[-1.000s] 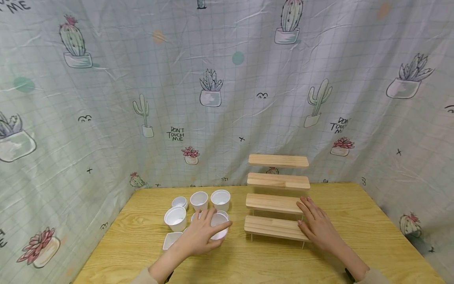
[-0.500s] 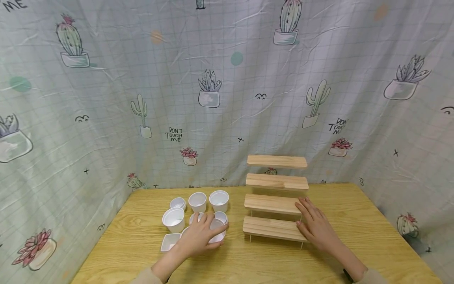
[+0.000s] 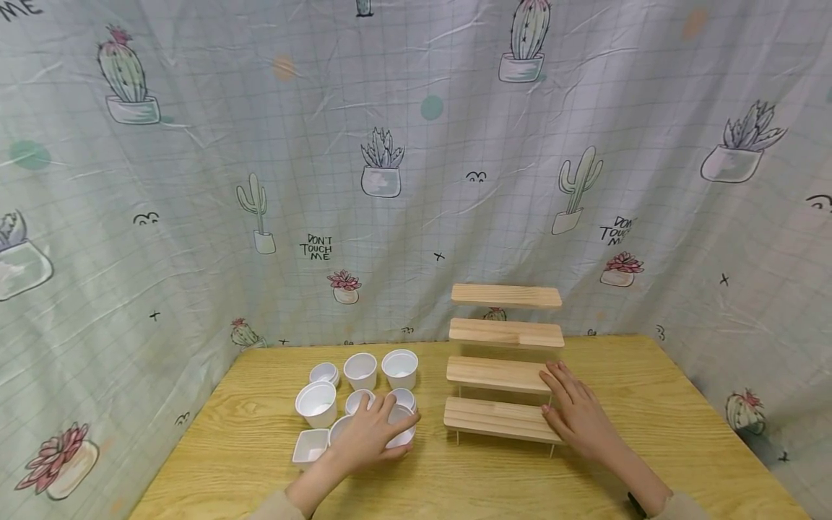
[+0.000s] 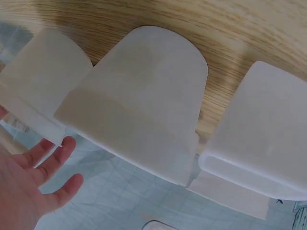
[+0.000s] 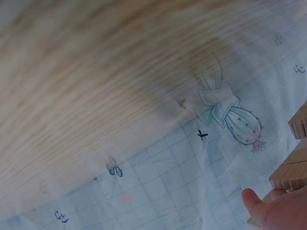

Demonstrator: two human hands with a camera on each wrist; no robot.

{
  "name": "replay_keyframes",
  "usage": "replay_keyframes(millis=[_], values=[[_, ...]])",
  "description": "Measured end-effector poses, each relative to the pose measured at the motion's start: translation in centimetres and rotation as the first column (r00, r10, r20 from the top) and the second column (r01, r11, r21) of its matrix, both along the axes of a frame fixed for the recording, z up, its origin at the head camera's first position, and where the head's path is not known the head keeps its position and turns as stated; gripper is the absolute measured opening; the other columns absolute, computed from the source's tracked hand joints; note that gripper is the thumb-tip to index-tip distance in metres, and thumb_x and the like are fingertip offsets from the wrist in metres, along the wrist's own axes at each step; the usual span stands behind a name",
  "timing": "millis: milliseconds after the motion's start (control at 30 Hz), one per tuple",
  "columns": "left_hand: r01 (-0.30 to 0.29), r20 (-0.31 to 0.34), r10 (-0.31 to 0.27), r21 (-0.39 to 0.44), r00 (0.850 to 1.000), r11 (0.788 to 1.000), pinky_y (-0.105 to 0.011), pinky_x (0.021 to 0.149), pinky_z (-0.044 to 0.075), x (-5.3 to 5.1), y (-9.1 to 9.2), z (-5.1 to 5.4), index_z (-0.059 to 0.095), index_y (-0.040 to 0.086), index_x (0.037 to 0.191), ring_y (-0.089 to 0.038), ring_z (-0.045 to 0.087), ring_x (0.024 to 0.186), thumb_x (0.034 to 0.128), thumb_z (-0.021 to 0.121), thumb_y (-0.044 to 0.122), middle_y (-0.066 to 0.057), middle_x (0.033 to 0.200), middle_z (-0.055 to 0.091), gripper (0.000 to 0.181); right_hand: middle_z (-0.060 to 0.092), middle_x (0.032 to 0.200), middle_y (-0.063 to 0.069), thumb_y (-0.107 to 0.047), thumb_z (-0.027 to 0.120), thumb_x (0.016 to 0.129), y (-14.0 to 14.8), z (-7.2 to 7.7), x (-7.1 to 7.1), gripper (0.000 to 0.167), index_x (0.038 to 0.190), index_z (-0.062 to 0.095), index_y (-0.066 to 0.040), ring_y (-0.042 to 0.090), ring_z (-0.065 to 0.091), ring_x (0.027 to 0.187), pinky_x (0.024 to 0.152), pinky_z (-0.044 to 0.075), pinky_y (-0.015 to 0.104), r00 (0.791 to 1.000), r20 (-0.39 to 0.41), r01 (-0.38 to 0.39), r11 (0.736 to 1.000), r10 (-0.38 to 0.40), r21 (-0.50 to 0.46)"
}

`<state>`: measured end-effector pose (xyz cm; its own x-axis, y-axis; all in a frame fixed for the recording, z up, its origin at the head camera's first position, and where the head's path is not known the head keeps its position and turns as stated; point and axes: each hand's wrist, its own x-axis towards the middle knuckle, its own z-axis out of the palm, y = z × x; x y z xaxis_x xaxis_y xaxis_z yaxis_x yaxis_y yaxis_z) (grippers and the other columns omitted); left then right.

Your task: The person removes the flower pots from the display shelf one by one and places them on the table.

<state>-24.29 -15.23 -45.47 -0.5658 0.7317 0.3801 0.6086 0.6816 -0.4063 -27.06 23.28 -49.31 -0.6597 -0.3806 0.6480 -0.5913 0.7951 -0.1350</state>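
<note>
My left hand (image 3: 369, 437) reaches over a group of white plastic pots on the left of the table. Its thumb and fingers hold the front right white pot (image 3: 403, 417) near the rim; in the left wrist view, the fingertips meet the rim of this pot (image 4: 43, 86). The hand partly hides the round pot (image 3: 339, 429) beside it. At the right, my right hand (image 3: 581, 415) rests on the right ends of the two lower boards of a four-step wooden display stand (image 3: 497, 419), its fingers fairly straight.
Farther back are round white pots (image 3: 399, 368), some tall and some low. A square white dish (image 3: 310, 446) sits at the group's front left. A cactus-print curtain (image 3: 416, 217) hangs behind and along both sides of the wooden table (image 3: 448, 484).
My left hand has lowered slightly and its fingers have closed in on the front right pot. The right hand stays on the stand. The view has shifted slightly.
</note>
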Motion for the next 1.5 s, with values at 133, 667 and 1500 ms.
replay_keyframes(millis=[133, 667, 1500], values=[[-0.01, 0.025, 0.01, 0.004, 1.0, 1.0, -0.039, 0.073, 0.039, -0.04, 0.17, -0.18, 0.053, 0.035, 0.119, -0.021, 0.051, 0.094, 0.0791, 0.055, 0.051, -0.007, 0.099, 0.054, 0.043, 0.037, 0.138, 0.018, -0.021, 0.06, 0.082, 0.04, -0.04, -0.02, 0.058, 0.133, 0.039, -0.004, 0.028, 0.023, 0.134, 0.09, 0.031, 0.055, 1.0, 0.008, -0.001, 1.0, 0.001, 0.0], [-0.027, 0.086, 0.025, 0.027, 0.996, 0.999, -0.038, 0.069, 0.038, -0.28, 0.37, -0.61, 0.054, 0.034, 0.118, -0.022, 0.051, 0.087, 0.0797, 0.056, 0.048, -0.009, 0.099, 0.053, 0.041, 0.035, 0.139, 0.017, -0.022, 0.059, 0.083, 0.07, -0.06, 0.04, 0.058, 0.135, 0.037, -0.006, 0.026, 0.021, 0.135, 0.091, 0.031, 0.056, 0.999, 0.031, 0.008, 1.0, -0.008, 0.0], [-0.001, 0.095, 0.0, 0.012, 0.995, 1.0, -0.04, 0.073, 0.038, 0.25, 0.03, -0.93, 0.054, 0.032, 0.119, -0.023, 0.05, 0.089, 0.0803, 0.054, 0.051, -0.006, 0.097, 0.052, 0.043, 0.033, 0.141, 0.015, -0.024, 0.058, 0.084, 0.08, -0.04, 0.09, 0.058, 0.135, 0.037, -0.006, 0.029, 0.023, 0.134, 0.09, 0.031, 0.056, 1.0, 0.028, 0.003, 1.0, -0.003, -0.006]])
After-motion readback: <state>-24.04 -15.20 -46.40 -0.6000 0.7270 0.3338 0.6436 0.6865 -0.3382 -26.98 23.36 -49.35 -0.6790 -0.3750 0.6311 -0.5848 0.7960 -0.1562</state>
